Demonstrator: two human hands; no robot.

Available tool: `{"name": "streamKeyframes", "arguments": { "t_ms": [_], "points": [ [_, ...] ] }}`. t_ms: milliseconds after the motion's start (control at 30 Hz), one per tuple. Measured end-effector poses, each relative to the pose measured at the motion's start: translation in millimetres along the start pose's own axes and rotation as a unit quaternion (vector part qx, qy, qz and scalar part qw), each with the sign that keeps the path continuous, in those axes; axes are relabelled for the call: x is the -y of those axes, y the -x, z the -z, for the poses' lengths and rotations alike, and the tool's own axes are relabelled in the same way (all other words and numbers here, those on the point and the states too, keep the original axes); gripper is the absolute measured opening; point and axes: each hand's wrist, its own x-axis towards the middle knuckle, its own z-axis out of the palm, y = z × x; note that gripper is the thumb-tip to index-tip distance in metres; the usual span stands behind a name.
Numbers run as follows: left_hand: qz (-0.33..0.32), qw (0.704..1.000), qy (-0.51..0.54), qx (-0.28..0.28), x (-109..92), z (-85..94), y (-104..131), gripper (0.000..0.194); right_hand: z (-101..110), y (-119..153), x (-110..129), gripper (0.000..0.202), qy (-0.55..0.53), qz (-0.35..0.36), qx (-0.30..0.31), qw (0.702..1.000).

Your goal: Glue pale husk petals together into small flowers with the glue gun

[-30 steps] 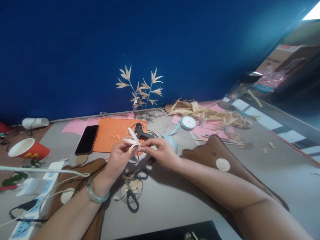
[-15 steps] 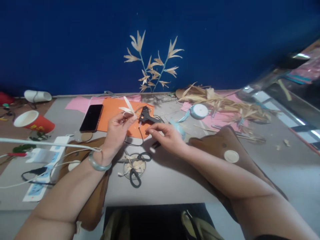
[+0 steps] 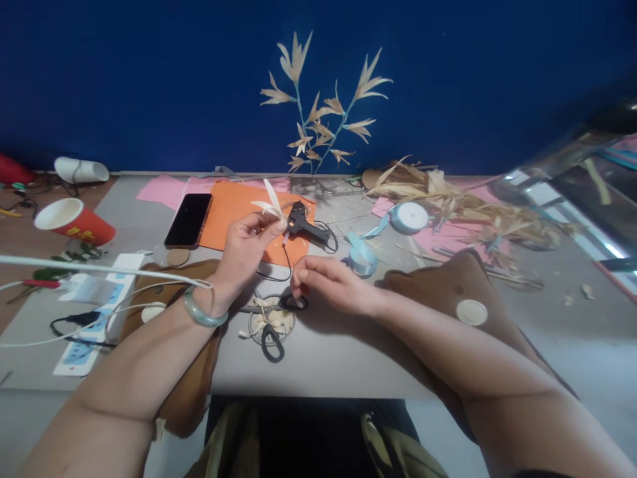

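Pinched in my left hand (image 3: pixel 249 249) is a pale husk flower (image 3: pixel 270 200) with thin pointed petals, held above the orange sheet (image 3: pixel 223 216). My right hand (image 3: pixel 323 282) is closed, fingertips together, near the scissors; whatever it may hold is too small to make out. A black glue gun (image 3: pixel 306 226) lies on the orange sheet just right of my left fingertips. Black-handled scissors (image 3: pixel 272 342) rest over a round dish (image 3: pixel 259 326) of pale husk pieces below my hands. A branch of husk flowers (image 3: pixel 321 126) stands upright behind, against the blue wall.
A phone (image 3: pixel 189 220), a red paper cup (image 3: pixel 82 222) and a power strip (image 3: pixel 99 312) with cables are on the left. Blue ribbon (image 3: pixel 408 218) and dried husks (image 3: pixel 438 189) lie at the right back. Brown cushions (image 3: pixel 448 289) lie under both forearms.
My right hand has moved down and away from the glue gun, towards the scissors. My left hand still holds the flower. The whole view has shifted slightly.
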Motion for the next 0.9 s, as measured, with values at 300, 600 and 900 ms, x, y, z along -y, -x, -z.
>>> {"name": "streamKeyframes", "arguments": {
  "t_ms": [300,600,900],
  "points": [
    [0.004,1.000,0.007,0.020,-3.4,-2.6,2.4,0.023,3.2,-1.1,3.6,0.025,-0.052,-0.009,-0.012,0.999],
    [-0.001,1.000,0.000,0.028,-1.7,-2.9,2.0,0.023,6.8,-2.7,-2.6,0.022,-0.059,-0.006,-0.027,0.998],
    [0.009,0.999,0.005,0.033,-0.7,-1.9,1.9,0.023,-0.3,0.0,-0.3,0.030,-0.052,0.009,0.003,0.999]
  ]
}}
